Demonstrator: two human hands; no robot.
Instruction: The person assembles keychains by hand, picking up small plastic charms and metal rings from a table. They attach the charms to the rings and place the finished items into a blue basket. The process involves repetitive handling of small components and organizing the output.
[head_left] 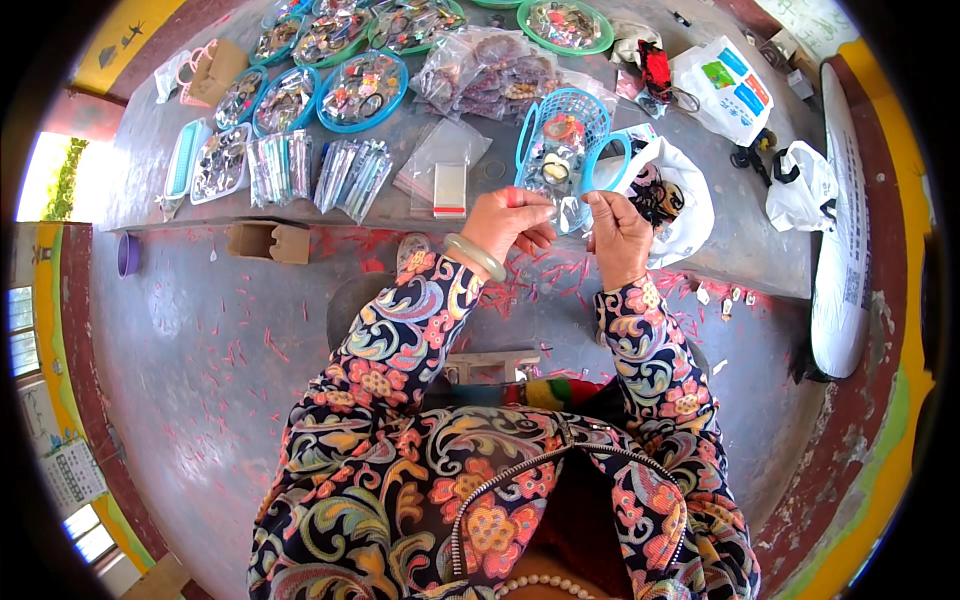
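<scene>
Grey table [745, 215] strewn with trinkets [362, 88], head view | blue basket [598, 118] set close, seemingly for reach | just before the basket, left hand [508, 222] and right hand [620, 236] both pinch narrowly, apparently on a clear bag [570, 212], perhaps keeping it taut | white bag [692, 188] right of basket, dark tangle [657, 202] inside | exact grip and basket's base hidden

Sleeves [385, 345]: yours are dark, scrolled with pink-orange flowers and pale curling leaves.
Bangle [474, 257]: milky pale green, just behind your left hand [508, 222].
Basket [578, 102]: light-blue lattice, just beyond your hands.
White bag [692, 215]: plain, just right of your right hand [620, 235].
Printed bag [745, 68]: white with green, blue and orange-red patches (loud ones), farther beyond your right hand.
Floor [200, 400]: grey, flecked red, left of your left hand.
</scene>
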